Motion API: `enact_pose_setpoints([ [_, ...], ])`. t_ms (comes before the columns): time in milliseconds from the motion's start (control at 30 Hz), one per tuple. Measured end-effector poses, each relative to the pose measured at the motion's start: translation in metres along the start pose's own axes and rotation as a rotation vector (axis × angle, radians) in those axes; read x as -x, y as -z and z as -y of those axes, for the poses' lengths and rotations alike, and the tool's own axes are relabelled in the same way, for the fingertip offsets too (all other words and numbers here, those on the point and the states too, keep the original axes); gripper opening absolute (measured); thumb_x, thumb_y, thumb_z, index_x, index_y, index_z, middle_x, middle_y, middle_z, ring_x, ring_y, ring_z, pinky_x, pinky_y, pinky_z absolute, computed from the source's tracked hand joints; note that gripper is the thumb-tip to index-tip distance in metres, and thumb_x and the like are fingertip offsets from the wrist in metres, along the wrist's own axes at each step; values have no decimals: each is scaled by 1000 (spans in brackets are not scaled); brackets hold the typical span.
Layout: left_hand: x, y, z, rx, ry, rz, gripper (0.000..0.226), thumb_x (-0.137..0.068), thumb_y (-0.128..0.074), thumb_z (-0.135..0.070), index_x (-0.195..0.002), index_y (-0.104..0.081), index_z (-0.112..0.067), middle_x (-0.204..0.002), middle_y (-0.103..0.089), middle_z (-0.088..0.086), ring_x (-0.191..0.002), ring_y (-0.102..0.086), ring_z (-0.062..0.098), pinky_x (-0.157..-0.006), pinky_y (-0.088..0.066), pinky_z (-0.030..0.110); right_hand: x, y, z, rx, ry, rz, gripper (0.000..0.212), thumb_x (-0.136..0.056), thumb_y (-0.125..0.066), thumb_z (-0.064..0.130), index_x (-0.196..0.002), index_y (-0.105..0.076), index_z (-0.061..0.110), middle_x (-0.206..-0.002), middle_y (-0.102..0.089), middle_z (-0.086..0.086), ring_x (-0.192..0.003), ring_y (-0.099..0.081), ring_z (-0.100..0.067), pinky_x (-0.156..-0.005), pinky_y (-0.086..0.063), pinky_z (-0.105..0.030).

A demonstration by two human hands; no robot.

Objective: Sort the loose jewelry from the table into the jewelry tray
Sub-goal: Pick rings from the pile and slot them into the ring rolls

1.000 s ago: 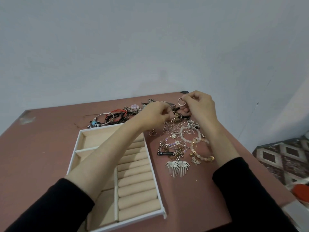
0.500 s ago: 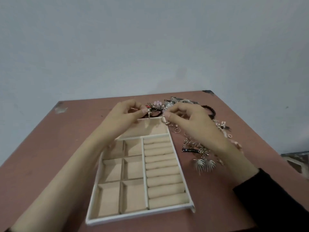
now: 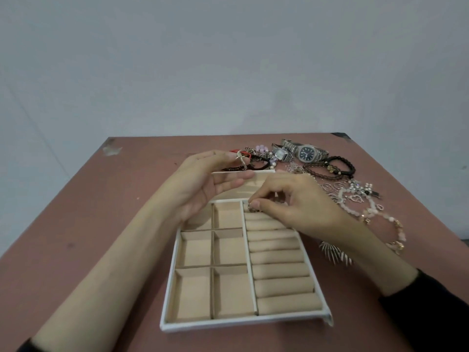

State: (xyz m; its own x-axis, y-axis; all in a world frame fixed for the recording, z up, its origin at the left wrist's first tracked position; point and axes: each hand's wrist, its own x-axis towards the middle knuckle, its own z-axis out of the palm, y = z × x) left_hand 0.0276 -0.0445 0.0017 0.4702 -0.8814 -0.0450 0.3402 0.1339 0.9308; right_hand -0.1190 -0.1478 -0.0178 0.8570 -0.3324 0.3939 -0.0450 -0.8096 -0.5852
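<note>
Right hand [image 3: 291,208]: fingers curled, thumb and forefinger pinching a small ring [image 3: 251,207] at the farthest of the ring rolls [image 3: 279,270] in the jewelry tray [image 3: 228,325]. Whether the ring sits in the slot is unclear. Left of this grip, six square compartments [image 3: 229,247] show bare beige lining. Beyond it, the left hand [image 3: 208,184] pinches a small silvery piece [image 3: 239,158] between thumb and forefinger, above the tray's far rim. To the right of the grip and beyond it, loose jewelry lies on the table [image 3: 101,224]: a steel watch [image 3: 308,152], black bead bracelets [image 3: 337,166] and a pink bead bracelet [image 3: 373,212].
</note>
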Motion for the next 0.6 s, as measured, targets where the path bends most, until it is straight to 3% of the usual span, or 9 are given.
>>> enact_pose_setpoints([
  [133, 1, -1, -3, 84, 44, -5, 14, -87, -50, -6, -91, -61, 2, -100, -65, 19, -76, -72, 23, -63, -57, 21, 0, -5, -3, 40, 91, 5, 15, -75, -68, 26, -73, -75, 13, -69, -61, 3, -72, -50, -4, -66, -38, -10],
  [233, 0, -1, -3, 122, 48, -36, 13, -87, -54, -9, -89, -61, 2, -88, -69, 16, -76, -72, 24, -64, -57, 21, 0, -6, -4, 69, 145, -11, 17, -75, -68, 25, -71, -75, 10, -65, -58, 2, -70, -49, -6, -64, -39, -13],
  [400, 0, -1, 0, 79, 13, -64, 12, -83, -61, -10, -87, -62, 1, -85, -69, 14, -74, -72, 22, -68, -58, 21, 0, -9, -4, 140, 160, -10, 16, -75, -67, 27, -71, -75, 14, -66, -60, 3, -70, -50, -10, -67, -46, -39],
  [467, 1, 0, 1, 61, 13, -68, 12, -83, -61, -7, -89, -62, 2, -90, -68, 16, -73, -71, 21, -68, -57, 20, 1, -6, -4, 120, 136, 30, 18, -76, -65, 28, -79, -77, 16, -69, -60, 5, -74, -51, -5, -72, -46, -33],
  [533, 1, 0, 0, 48, 13, -65, 16, -83, -60, -6, -96, -61, 4, -94, -68, 18, -74, -71, 21, -68, -57, 20, 2, 1, -4, 87, 82, 65, 23, -78, -61, 29, -90, -77, 19, -71, -57, 10, -77, -48, 4, -72, -38, -13],
  [600, 2, 0, -1, 23, 6, -64, 18, -83, -60, -4, -98, -61, 4, -94, -68, 17, -74, -71, 20, -70, -58, 21, 2, 7, -3, 50, 28, 31, 26, -79, -57, 30, -97, -75, 23, -72, -56, 14, -76, -49, 4, -69, -36, -11],
])
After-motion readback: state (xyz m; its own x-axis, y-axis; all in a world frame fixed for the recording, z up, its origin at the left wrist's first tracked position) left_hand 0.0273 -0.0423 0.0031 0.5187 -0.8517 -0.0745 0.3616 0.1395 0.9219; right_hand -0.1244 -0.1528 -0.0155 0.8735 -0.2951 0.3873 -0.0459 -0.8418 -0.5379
